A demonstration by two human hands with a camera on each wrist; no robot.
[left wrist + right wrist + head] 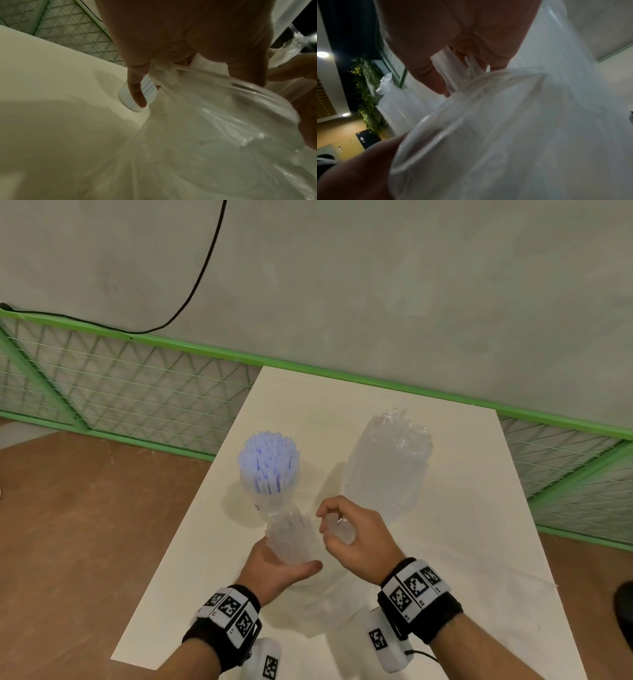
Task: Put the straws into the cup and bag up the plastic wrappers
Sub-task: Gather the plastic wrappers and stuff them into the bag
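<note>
Clear plastic dominates the head view: at lower centre the left hand [274, 568] cups a transparent bag [291, 542] from below, fingers curled round its gathered neck, while the right hand [352, 534], just right of it, has its fingers closed on a crumpled wrapper [339, 530] poised near the bag's mouth. Behind them, at mid-frame, a cup [270, 494] stands upright on the white table [445, 542], packed full of pale blue straws [269, 462]; to its right stands a larger clear sack [387, 460] holding what look like more wrapped straws, though that is hard to tell. The left wrist view shows the fingers [137, 93] pinching bunched film at centre, with the bag's round opening [240, 83] spreading to the lower right and the cup's ribbed base [137, 94] just behind a fingertip. The right wrist view, blurred, shows fingers [428, 75] closed on thin white wrapper strips [453, 70] at upper centre, directly over the bag's open rim [447, 121]. To do this step well, I judge the left hand should keep the mouth wide and steady while the right pushes the wrapper deep inside before letting go, since light film tends to cling and spring back out.
</note>
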